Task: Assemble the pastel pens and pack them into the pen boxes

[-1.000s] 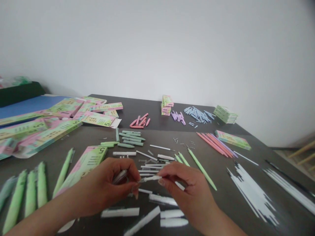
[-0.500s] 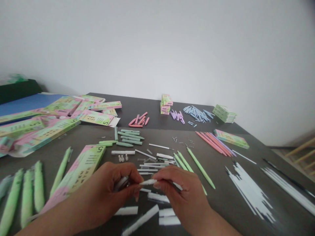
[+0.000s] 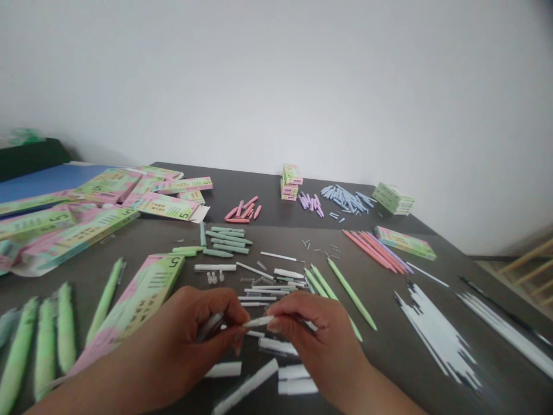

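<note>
A slim white pen barrel (image 3: 259, 321) spans the gap between my two hands, low over the table. My left hand (image 3: 194, 331) pinches its narrow left end between thumb and forefinger. A pale, partly clear piece (image 3: 210, 327) also shows inside the curled left fingers, too covered to name. My right hand (image 3: 322, 331) grips the barrel's other end, which sticks out past the fingers. White pen parts (image 3: 298, 387) and white tubes (image 3: 246, 387) lie just below and between the hands. Small clear tips (image 3: 216, 278) sit beyond the left hand.
Green pens (image 3: 352, 294) and white refills (image 3: 440, 334) lie to the right. Left are a printed pen box (image 3: 151, 288), thick green pens (image 3: 45, 349) and heaped cartons (image 3: 103, 190). Dull green barrels (image 3: 227, 242), pink parts (image 3: 244, 210) and blue parts (image 3: 348, 199) lie farther back.
Both hands keep their pinch on the white pen barrel, which stays nearly in place. The whole view has shifted very slightly.
</note>
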### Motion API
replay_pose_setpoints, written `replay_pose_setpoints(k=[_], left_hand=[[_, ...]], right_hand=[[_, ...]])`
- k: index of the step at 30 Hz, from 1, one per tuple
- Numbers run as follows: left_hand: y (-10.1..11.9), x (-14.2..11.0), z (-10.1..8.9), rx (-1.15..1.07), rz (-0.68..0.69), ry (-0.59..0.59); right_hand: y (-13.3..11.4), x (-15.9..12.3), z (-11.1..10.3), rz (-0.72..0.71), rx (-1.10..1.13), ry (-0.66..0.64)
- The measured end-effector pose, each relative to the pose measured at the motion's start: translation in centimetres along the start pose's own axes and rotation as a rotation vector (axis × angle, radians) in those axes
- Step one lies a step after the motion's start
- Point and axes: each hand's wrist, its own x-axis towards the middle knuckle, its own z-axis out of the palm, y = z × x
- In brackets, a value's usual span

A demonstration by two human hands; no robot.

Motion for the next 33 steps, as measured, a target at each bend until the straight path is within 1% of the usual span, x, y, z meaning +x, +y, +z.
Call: replay_pose_setpoints(k=[5, 8, 11, 13, 16, 18, 20, 23, 27, 30, 33], left_hand=[[0.2, 0.1, 0.0, 0.002, 0.006, 0.011], [0.2, 0.2, 0.1, 0.002, 0.003, -0.007], [0.2, 0.4, 0.0, 0.017, -0.015, -0.023], [0.2, 0.6, -0.1, 0.059, -0.018, -0.016], [-0.2, 1.2, -0.1, 0.178, -0.015, 0.01], [-0.7, 1.8, 0.2, 0.264, 0.011, 0.017], [-1.3, 2.5, 0.7, 0.333, 0.071, 0.022], [-2.0, 3.2, 1.8, 0.426, 0.143, 0.005], [-2.3, 3.7, 2.8, 0.533, 0.128, -0.052], [-1.9, 3.9, 2.7, 0.523, 0.105, -0.039], [-1.1, 4.2, 2.2, 0.491, 0.084, -0.029]], right_hand=[[-0.1, 0.0, 0.0, 0.036, -0.007, -0.024], [-0.2, 0.1, 0.0, 0.046, 0.002, -0.032], [-0.3, 0.3, -0.3, 0.079, -0.023, -0.067], [-0.2, 0.6, -0.8, 0.117, -0.05, -0.083], [0.5, 1.4, -2.2, 0.181, -0.086, -0.037], [1.3, 1.9, -3.2, 0.225, -0.136, 0.003], [2.2, 2.3, -4.0, 0.246, -0.204, 0.027], [3.0, 2.6, -4.4, 0.22, -0.274, 0.038], [2.9, 2.5, -4.3, 0.141, -0.319, 0.036], [2.6, 2.5, -4.2, 0.112, -0.351, 0.04], [2.5, 2.6, -4.3, 0.099, -0.365, 0.043]])
